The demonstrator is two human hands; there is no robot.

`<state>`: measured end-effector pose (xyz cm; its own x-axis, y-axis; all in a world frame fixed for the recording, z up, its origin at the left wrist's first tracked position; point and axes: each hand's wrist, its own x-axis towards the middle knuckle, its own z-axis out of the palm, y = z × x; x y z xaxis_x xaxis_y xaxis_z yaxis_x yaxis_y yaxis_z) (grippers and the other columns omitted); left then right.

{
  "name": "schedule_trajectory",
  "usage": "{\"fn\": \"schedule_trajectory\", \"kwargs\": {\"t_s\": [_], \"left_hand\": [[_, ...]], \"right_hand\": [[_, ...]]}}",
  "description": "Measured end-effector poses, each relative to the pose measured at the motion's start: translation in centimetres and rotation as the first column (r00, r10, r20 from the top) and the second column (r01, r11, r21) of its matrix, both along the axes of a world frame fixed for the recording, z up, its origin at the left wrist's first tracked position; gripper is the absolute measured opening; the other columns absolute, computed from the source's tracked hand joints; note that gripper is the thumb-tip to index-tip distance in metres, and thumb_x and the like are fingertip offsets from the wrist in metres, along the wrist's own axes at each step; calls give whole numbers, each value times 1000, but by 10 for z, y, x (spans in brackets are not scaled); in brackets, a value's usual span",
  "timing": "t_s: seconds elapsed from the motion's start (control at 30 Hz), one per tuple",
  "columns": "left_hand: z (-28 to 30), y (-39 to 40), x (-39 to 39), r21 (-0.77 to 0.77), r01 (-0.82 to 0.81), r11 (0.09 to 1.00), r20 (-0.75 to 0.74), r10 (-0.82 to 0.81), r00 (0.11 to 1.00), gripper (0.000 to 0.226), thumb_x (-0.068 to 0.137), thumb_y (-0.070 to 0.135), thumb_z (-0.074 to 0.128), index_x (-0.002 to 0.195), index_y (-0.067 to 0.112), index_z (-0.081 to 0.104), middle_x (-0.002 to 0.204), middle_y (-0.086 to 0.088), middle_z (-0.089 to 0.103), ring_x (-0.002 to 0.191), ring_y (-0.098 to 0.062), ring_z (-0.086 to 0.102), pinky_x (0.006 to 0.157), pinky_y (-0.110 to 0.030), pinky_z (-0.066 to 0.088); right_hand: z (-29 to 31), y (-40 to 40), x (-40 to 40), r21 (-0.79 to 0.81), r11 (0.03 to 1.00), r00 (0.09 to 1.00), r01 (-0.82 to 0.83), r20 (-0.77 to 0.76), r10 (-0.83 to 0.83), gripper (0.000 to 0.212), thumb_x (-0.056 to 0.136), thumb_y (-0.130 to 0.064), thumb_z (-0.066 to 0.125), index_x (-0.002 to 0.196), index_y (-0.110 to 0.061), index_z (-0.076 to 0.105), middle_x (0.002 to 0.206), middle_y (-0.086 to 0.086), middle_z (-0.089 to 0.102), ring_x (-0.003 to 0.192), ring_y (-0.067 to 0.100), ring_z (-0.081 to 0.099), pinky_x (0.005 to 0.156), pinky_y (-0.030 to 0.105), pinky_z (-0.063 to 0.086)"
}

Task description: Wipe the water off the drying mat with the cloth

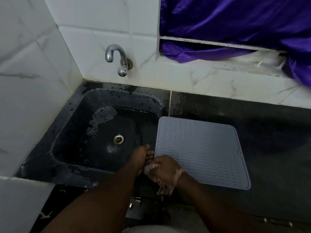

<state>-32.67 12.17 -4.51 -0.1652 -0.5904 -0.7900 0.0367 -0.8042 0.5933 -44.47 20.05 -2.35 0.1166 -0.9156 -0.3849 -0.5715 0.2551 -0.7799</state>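
1. Nearest the camera, two bare forearms reach in from the bottom edge and meet at the front lip of a dark counter.
2. The right hand is closed around a pale, wet-looking cloth; bits of it poke out between the fingers, and a strip trails across the wrist.
3. The left hand lies just beside the right, its fingers pointing forward over the sink's near right corner; they touch the cloth end, but whether they pinch it or merely rest against it cannot be told.
4. Both hands and the bunched cloth sit at the near left corner of the drying mat, partly over its edge.
5. The mat, a grey-blue ribbed square with wavy ridges, lies flat on the counter directly right of the sink, with small glints scattered across its ridges.
6. The sink is dark, speckled with droplets along its rim, with a patch of foam on its floor and a metal drain near the middle.
7. Farther back, a chrome tap juts from the white tiled wall above the sink.
8. At the far right, purple fabric drapes over a white window ledge.
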Motion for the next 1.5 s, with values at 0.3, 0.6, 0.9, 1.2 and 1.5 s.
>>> {"fn": "schedule_trajectory", "kwargs": {"t_s": [0.3,0.6,0.9,1.2,1.5], "left_hand": [[10,-14,-28,-21,-83,996,-81,81,993,66,104,56,32,130,0,58,121,-30,65,115,-40,62,97,-40,51],[6,-34,-32,-25,-206,978,-121,201,972,97,89,81,31,151,7,38,135,-22,60,124,-34,58,100,-43,49],[-3,-44,-41,-33,-263,964,-157,255,954,96,88,82,29,130,1,56,116,-20,70,105,-31,67,76,-38,54],[2,-79,-54,-34,-228,973,-184,218,958,96,89,81,32,154,11,34,142,-23,53,115,-30,58,93,-41,46],[-20,-103,-51,15,-239,971,-264,234,936,99,88,82,32,146,3,45,126,-22,66,114,-34,64,86,-40,53]], "right_hand": [[-38,-89,-30,-210,969,924,127,-331,-193,21,96,-36,52,88,-24,68,89,-6,66,87,12,64,82,29,54],[-10,-103,-48,-200,967,979,155,-97,-177,19,90,-35,69,90,-17,73,86,-1,74,82,13,69,73,27,53],[-19,-116,-45,-84,996,994,20,-110,-29,18,90,-36,66,85,-21,74,74,-3,72,68,7,67,63,25,55],[-40,-172,-71,-213,949,956,234,-128,-264,22,94,-19,66,116,-18,68,119,5,56,101,9,55,96,19,44],[-17,-173,-78,-62,976,978,211,13,-210,17,85,-31,77,91,-15,76,89,2,75,82,15,69,77,31,56]]}}
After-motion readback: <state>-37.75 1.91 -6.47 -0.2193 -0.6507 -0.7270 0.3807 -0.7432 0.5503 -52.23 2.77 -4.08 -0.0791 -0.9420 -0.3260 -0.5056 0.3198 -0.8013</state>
